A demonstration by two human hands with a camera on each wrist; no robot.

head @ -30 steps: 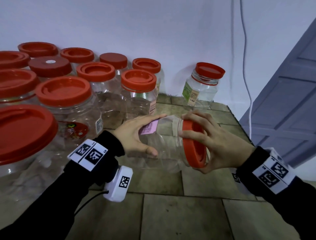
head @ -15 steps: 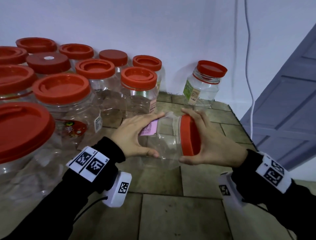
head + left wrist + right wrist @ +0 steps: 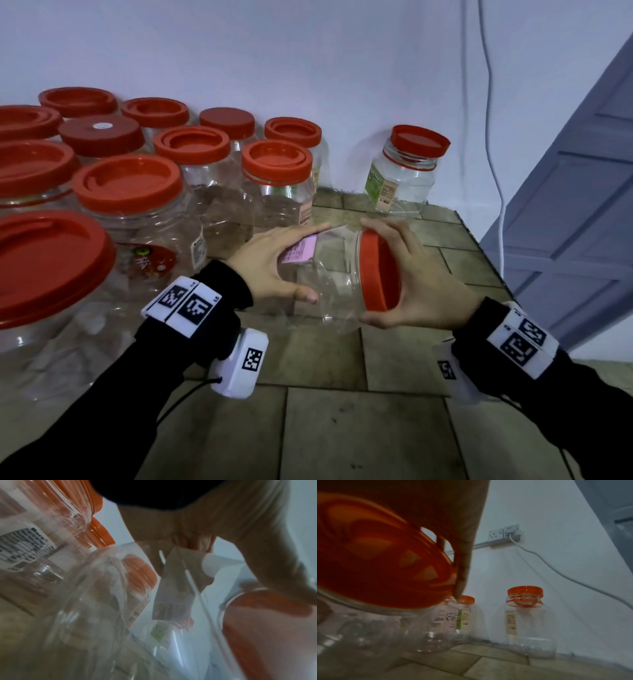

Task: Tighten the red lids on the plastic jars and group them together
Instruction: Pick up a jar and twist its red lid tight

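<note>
A clear plastic jar (image 3: 329, 274) is held on its side above the tiled tabletop (image 3: 342, 428), its mouth turned to the right; the left hand (image 3: 274, 263) wraps around the body with fingers over the top and thumb underneath, just by a pink label (image 3: 299, 251), while the right hand (image 3: 418, 277) cups the red lid (image 3: 375, 270), fingers curled over its upper rim and thumb under the lower rim. To the left and behind, a crowd of upright jars with red lids (image 3: 144, 192) fills the back-left of the surface against the white wall (image 3: 274, 51), the nearest of them just beside the left wrist. One jar with a green label (image 3: 404, 171) stands alone by the wall, apart from the crowd, with a bare strip of tile between them. The table's right edge (image 3: 486, 250) runs close behind the right hand, and beyond it stands a grey panelled door (image 3: 565, 205). A white cable (image 3: 493, 137) hangs down the wall near that corner. The front tiles under the forearms lie open
</note>
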